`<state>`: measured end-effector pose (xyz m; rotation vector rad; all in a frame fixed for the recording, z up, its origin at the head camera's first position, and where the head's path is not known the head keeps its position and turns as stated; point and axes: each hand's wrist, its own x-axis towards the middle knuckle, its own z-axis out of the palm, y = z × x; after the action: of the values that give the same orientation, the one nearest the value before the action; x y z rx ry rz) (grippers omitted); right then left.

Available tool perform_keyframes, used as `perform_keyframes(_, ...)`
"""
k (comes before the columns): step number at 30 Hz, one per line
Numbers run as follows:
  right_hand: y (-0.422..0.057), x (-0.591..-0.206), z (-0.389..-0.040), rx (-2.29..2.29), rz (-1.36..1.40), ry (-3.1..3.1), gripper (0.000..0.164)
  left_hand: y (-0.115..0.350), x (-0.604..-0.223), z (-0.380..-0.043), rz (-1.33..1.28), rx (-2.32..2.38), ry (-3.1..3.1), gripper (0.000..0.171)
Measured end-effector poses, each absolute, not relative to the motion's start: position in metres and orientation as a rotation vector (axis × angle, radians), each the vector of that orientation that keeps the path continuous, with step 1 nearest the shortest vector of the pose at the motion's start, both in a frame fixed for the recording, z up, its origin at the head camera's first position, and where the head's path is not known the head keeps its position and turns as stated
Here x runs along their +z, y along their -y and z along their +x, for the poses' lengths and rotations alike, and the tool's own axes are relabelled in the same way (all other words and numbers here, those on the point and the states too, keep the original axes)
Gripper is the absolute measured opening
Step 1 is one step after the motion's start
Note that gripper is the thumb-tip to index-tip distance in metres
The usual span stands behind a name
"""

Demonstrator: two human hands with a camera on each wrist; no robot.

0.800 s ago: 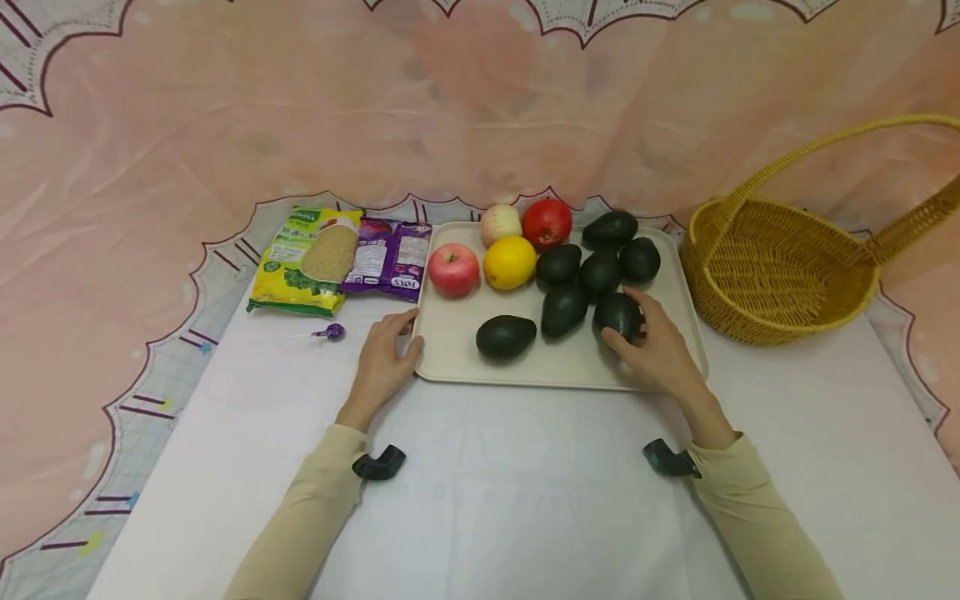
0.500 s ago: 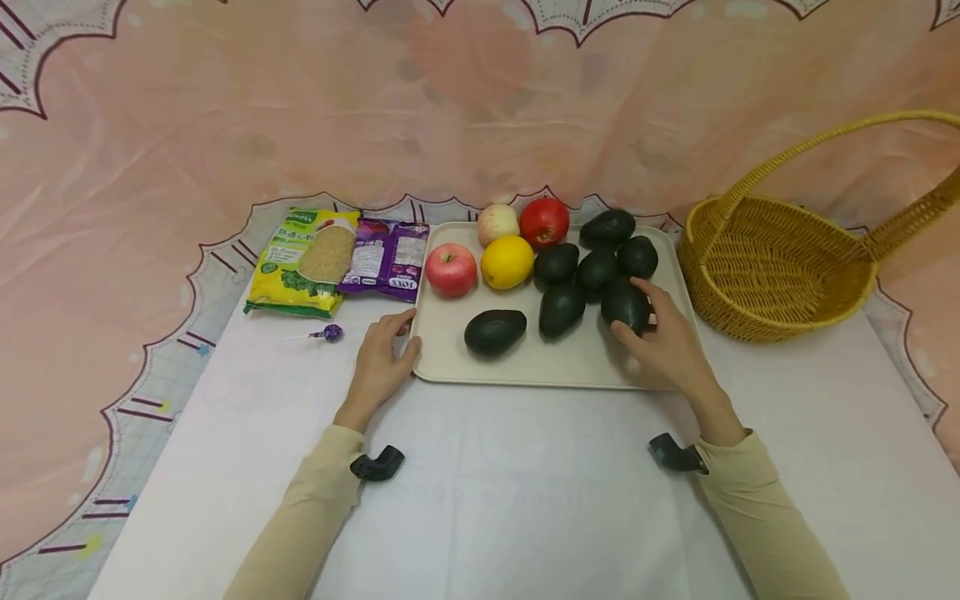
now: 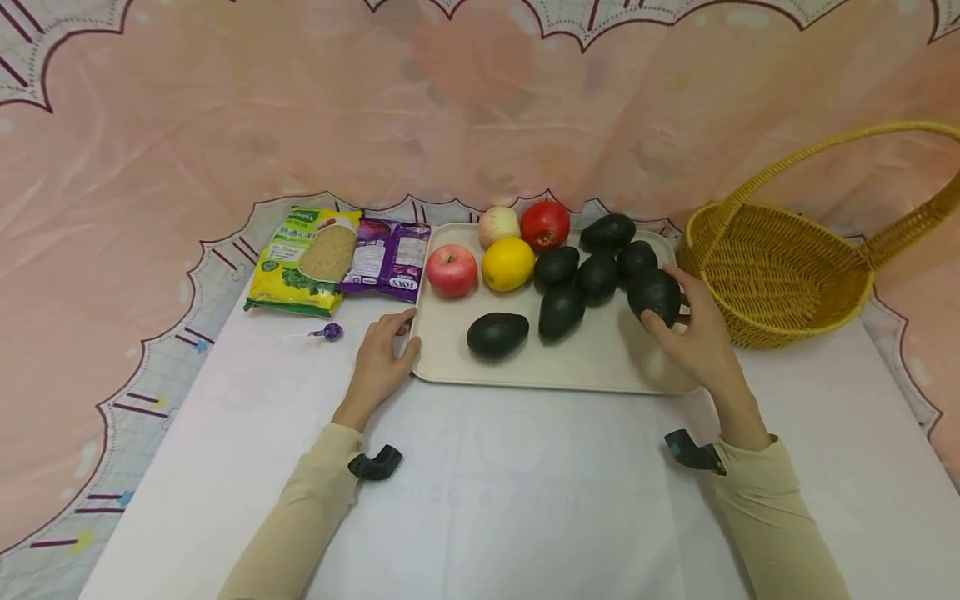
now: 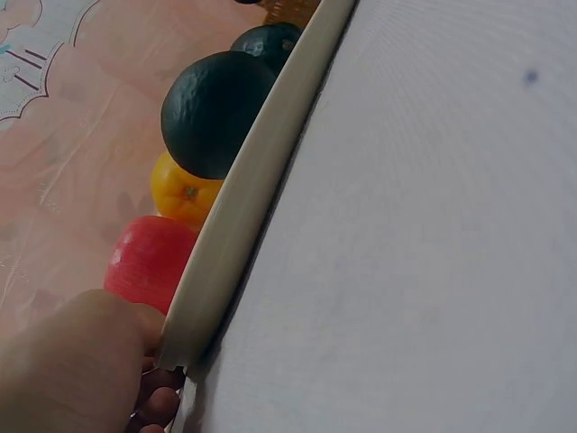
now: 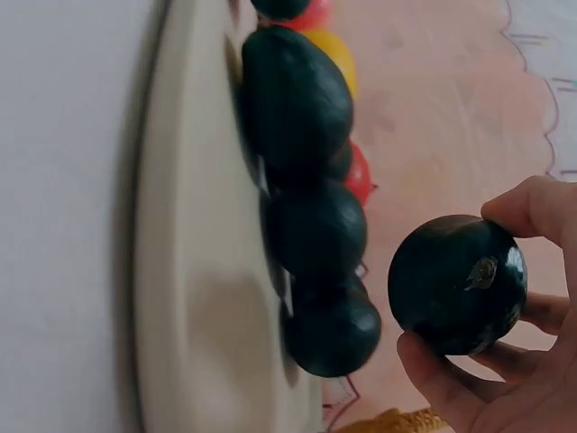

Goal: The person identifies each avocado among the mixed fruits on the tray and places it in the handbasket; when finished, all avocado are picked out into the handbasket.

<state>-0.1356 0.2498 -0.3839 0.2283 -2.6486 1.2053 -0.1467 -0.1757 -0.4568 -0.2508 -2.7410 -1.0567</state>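
Note:
My right hand (image 3: 701,333) holds a dark green avocado (image 3: 654,297) between thumb and fingers. It hangs above the right end of the cream tray (image 3: 577,367), its shadow falling on the tray floor; the right wrist view shows this avocado (image 5: 455,284) apart from the others. My left hand (image 3: 381,357) grips the tray's left edge near the front corner, thumb at the rim (image 4: 194,325) and some fingers hidden. One avocado (image 3: 497,335) lies alone at the tray's front. Several more avocados (image 3: 561,312) cluster on its right half.
Left and back on the tray are a pink apple (image 3: 452,271), a yellow round fruit (image 3: 507,264), a pale peach-like fruit (image 3: 498,225) and a red fruit (image 3: 545,225). A wicker basket (image 3: 780,329) stands right. Yellow (image 3: 288,279) and purple (image 3: 382,271) packets and a lollipop (image 3: 332,332) lie left.
My right hand has lifted the avocado off the tray and carried it to the right, toward the basket. My left hand has stayed at the tray's edge.

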Motion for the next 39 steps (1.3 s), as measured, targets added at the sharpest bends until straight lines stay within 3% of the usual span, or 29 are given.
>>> perform_keyframes(18, -0.280, -0.368, -0.135, 1.221, 0.047, 2.546, 0.065, 0.176, -0.455, -0.147, -0.250, -1.052, 2.761, 0.044)
perform_keyframes(39, -0.315, -0.366, -0.136, 1.337, -0.390, 2.375, 0.066, 0.175, -0.456, -0.145, -0.256, -1.046, 2.757, 0.044)
